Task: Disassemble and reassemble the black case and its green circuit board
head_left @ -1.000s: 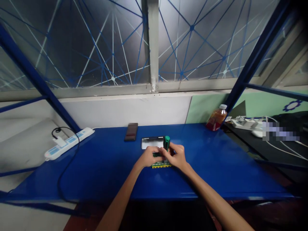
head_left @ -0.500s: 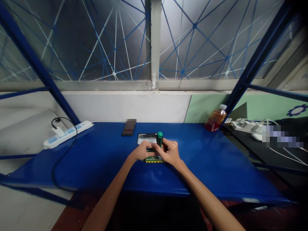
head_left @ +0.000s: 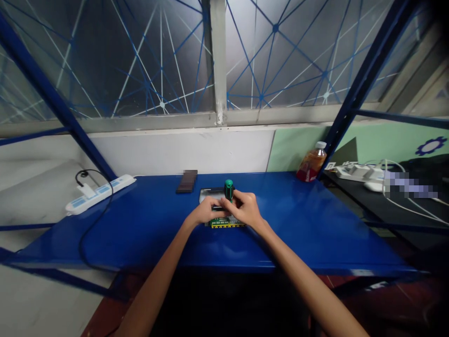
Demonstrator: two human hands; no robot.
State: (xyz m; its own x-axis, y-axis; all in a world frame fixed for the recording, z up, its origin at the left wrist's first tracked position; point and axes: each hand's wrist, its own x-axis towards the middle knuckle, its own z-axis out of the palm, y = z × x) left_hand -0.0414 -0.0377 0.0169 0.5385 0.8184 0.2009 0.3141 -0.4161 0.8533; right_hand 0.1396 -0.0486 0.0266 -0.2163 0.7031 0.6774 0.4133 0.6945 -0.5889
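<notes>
My right hand (head_left: 246,207) is closed around a screwdriver with a green and black handle (head_left: 228,189), which stands upright. Beneath my hands lies a green circuit board (head_left: 219,221) with a yellow strip along its near edge. My left hand (head_left: 203,211) grips the board from the left, thumb and fingers reaching toward the screwdriver. The screwdriver's tip and the left fingertips are hidden behind the right hand. Just beyond the hands sits a shallow grey tray-like piece with a dark rim (head_left: 206,193), partly covered by the fingers.
A dark brown flat object (head_left: 187,181) lies at the back of the blue table (head_left: 150,234). On the left is a white power strip (head_left: 101,194) with a black cable. A bottle with reddish liquid (head_left: 311,164) stands back right, beside a neighbouring black surface with white cables.
The view has shifted slightly, so everything sits a little higher in the picture. Both hands keep their hold, and the screwdriver stays upright over the board.
</notes>
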